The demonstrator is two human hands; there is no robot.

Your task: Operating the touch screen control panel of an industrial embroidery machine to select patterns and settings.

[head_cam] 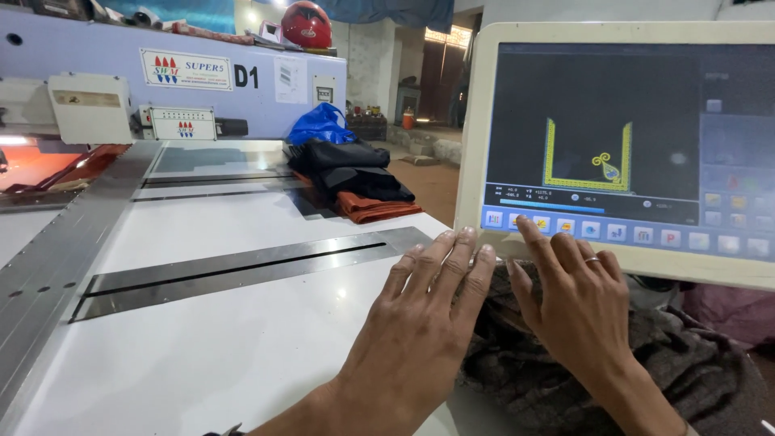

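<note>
Two bare hands at a touchscreen panel (pixel 622 153)

Left hand (pixel 420 315) rests flat, fingers spread, holding nothing; right hand (pixel 577 311) open, forefinger touching the screen's icon row.

A glossy white machine table (pixel 242 339) with inset grey metal strips (pixel 242 270) carries folded black and orange cloth (pixel 355 182) and a crumpled blue plastic bag (pixel 321 125).

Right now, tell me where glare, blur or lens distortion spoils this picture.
Head view: the touchscreen is soft, its icons blurred; the right hand at its lower edge is sharper. Glare washes the orange area at far left, and small highlights dot the white table. Wide-angle distortion bends the screen's frame.
</note>
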